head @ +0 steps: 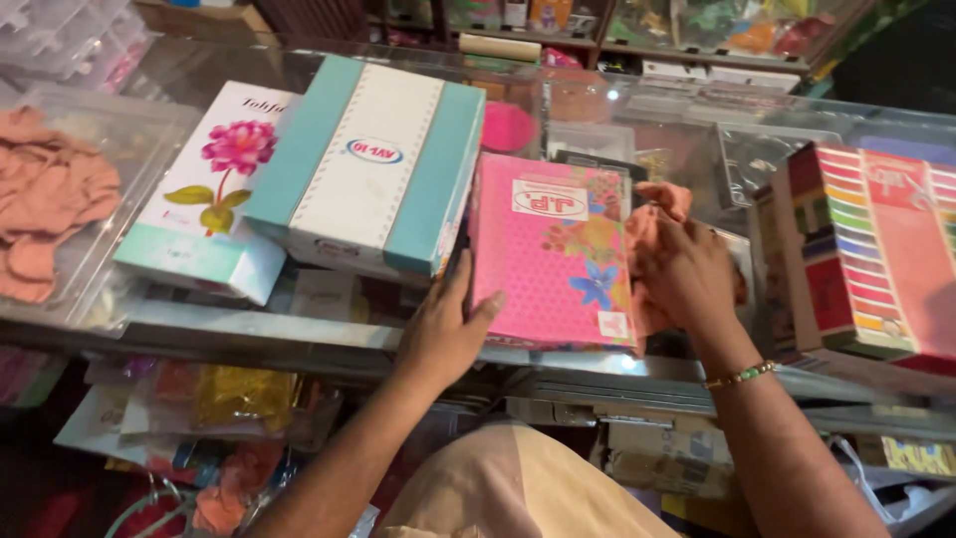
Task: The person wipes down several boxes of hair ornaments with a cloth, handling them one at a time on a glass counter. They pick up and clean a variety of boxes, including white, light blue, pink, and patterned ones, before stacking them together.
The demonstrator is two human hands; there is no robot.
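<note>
A pink box (553,254) with flower prints lies on the glass counter (249,329) in the middle. My left hand (443,334) rests against its left near corner, thumb on the box's top, fingers down its side. My right hand (687,274) is at the box's right side, closed over salmon-pink cloth pieces (652,214) that stick out beside the box. A bangle sits on my right wrist.
A teal-and-white box (368,164) leans on a white box with a pink flower (209,194) at the left. A clear tray of salmon cloth pieces (45,189) is far left. A rainbow-striped red box (871,249) stands at the right. Shelves below hold packets.
</note>
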